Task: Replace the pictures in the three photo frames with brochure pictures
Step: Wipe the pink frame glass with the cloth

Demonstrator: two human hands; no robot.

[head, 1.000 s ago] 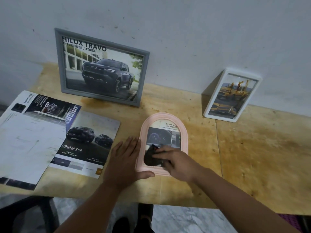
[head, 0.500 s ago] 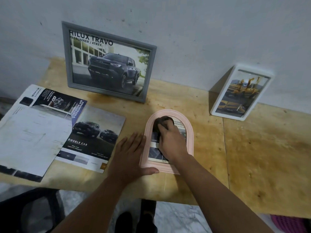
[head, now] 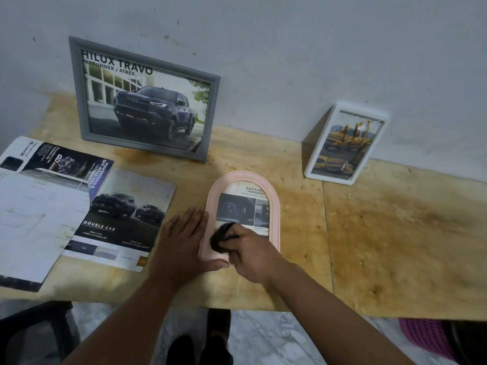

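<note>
A pink arched photo frame (head: 274, 206) lies flat on the wooden desk (head: 395, 233), under both hands. The right hand (head: 250, 255) has its fingers (head: 232, 237) curled around a dark cloth (head: 220, 239), pressing it on the glass. The left hand (head: 181, 246), fingers straight and together, rests flat against the frame's left edge.

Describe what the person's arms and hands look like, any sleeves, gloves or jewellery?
Both forearms are bare up to the bottom edge of the picture, with no sleeves in view. The left hand and right hand wear no gloves. No watch, bracelet or ring shows on the wrists or on the fingers that can be seen. No markings show on them in this dim light.
</note>
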